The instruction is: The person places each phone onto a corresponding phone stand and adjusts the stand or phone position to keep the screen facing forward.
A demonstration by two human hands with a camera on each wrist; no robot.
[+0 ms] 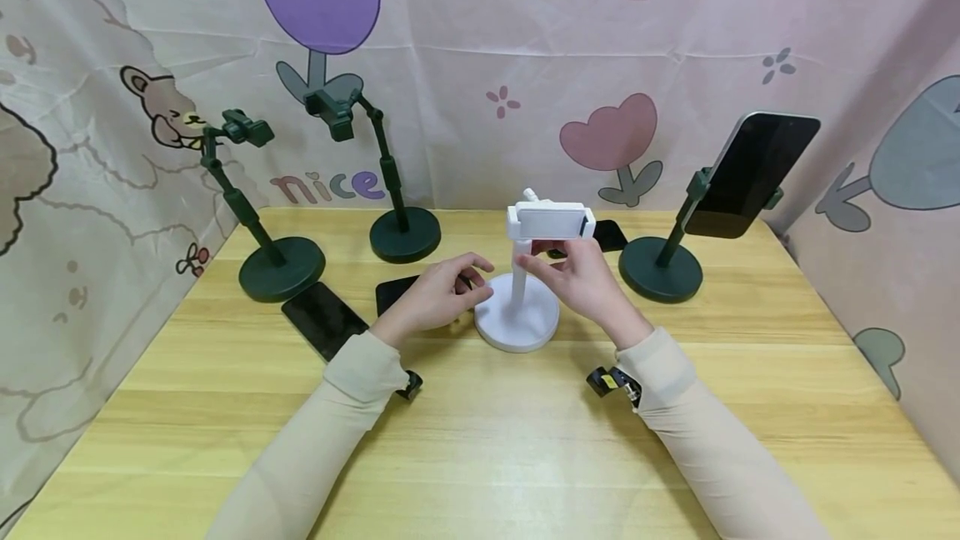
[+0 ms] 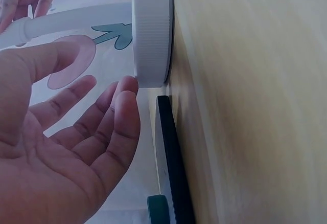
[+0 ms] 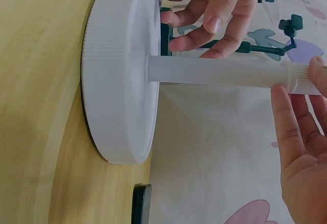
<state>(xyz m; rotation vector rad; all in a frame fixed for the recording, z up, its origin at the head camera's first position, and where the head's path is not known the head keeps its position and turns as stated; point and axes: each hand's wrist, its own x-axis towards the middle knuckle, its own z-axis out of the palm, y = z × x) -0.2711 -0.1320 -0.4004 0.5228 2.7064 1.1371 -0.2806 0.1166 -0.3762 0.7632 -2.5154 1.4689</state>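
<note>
A white phone stand (image 1: 517, 325) with a round base stands upright mid-table, its empty clamp (image 1: 551, 221) facing me at the top. My right hand (image 1: 581, 277) pinches the upper part of its pole between thumb and fingers. In the right wrist view the thumb lies on the ribbed collar (image 3: 302, 78) and the index finger touches just below it. My left hand (image 1: 444, 294) hovers left of the pole, above the base, fingers spread and loosely bent, holding nothing. The left wrist view shows its palm (image 2: 56, 173) beside the base's rim.
Two dark green phone stands (image 1: 282, 267) with empty clamps stand at the back left. Another green stand (image 1: 660, 269) on the right holds a phone (image 1: 752, 175). Black phones (image 1: 325, 319) lie flat left of the white stand, and one more (image 1: 609, 235) lies behind it. A printed curtain (image 1: 465, 140) hangs behind.
</note>
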